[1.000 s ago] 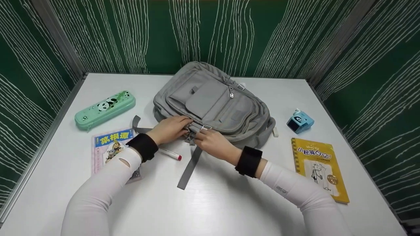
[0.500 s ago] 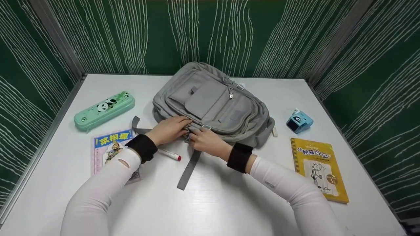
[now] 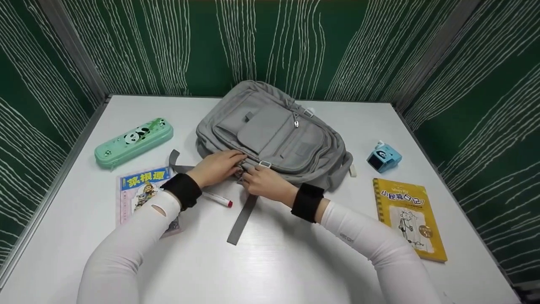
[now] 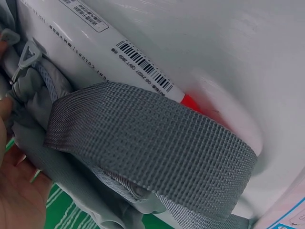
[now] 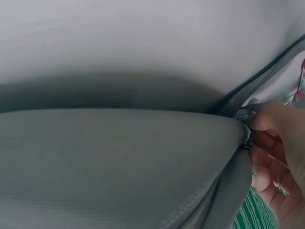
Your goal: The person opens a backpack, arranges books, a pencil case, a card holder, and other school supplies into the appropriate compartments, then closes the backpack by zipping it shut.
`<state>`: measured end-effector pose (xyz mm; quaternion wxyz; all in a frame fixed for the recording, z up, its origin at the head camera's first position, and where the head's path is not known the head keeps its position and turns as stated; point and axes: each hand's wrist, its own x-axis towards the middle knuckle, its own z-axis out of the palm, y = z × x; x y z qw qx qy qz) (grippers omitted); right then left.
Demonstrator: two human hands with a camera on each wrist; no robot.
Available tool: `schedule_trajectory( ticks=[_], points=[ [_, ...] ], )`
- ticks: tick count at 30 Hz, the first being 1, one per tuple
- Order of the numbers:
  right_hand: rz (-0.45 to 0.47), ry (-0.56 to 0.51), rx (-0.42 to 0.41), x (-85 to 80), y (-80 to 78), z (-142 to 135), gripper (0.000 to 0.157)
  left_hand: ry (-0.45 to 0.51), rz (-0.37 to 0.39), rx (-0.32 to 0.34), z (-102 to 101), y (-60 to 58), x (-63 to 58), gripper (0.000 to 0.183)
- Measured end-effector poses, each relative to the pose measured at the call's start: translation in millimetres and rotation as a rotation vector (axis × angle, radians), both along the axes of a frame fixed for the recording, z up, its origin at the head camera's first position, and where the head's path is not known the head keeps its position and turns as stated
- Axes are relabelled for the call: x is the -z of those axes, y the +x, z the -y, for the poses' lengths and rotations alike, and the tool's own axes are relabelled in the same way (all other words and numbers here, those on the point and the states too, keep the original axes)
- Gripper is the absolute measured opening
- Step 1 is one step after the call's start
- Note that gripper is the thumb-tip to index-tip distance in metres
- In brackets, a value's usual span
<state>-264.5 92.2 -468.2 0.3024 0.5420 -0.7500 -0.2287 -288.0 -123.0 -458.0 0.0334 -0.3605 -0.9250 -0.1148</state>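
Observation:
A grey backpack (image 3: pixel 270 131) lies front side up on the white table, tilted across its far half. At its near edge, my left hand (image 3: pixel 216 168) grips the fabric near a zipper end. My right hand (image 3: pixel 268 184) is close beside it, thumb and fingers pinching at the zipper along the same edge; the held part is mostly hidden. In the right wrist view, the right hand (image 5: pixel 279 152) pinches a small dark piece at the bag's seam. In the left wrist view, the left hand (image 4: pixel 21 191) holds folded cloth below a pale zipper pull (image 4: pixel 31 55).
A red-capped marker (image 3: pixel 218 199) and a loose grey strap (image 3: pixel 242 219) lie before the bag. To the left are a green panda pencil case (image 3: pixel 134 142) and a pink-blue book (image 3: pixel 143 181). A blue box-shaped gadget (image 3: pixel 384 157) and yellow book (image 3: pixel 409 219) lie right; a white eraser-like block (image 3: pixel 353 170) touches the bag's side.
My right hand has shifted a little left along the bag's near edge, closer to the left hand. The left hand and the backpack have stayed nearly still.

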Motion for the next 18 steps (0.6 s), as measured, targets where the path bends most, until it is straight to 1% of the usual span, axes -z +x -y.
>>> schedule_trajectory(
  ticks=[5,9,13,15,18],
  points=[
    [0.031,-0.022,-0.027,-2.2,2.2,-3.5,0.007,-0.01,-0.012,-0.004,-0.4,2.1,-0.3,0.043],
    [0.019,-0.03,-0.046,-4.6,7.0,-7.0,0.008,0.0,-0.006,-0.008,0.0,2.9,1.0,0.043],
    [0.015,-0.074,-0.073,-4.2,11.0,-13.2,0.006,0.016,-0.007,-0.014,0.5,4.5,-0.5,0.042],
    [0.024,-0.1,-0.074,-3.7,12.4,-16.9,0.007,0.019,-0.008,-0.019,0.3,5.2,-1.8,0.041],
    [0.039,-0.126,-0.055,-3.7,14.5,-22.4,0.004,0.014,-0.003,-0.026,-0.2,6.2,-3.2,0.041]
  ],
)
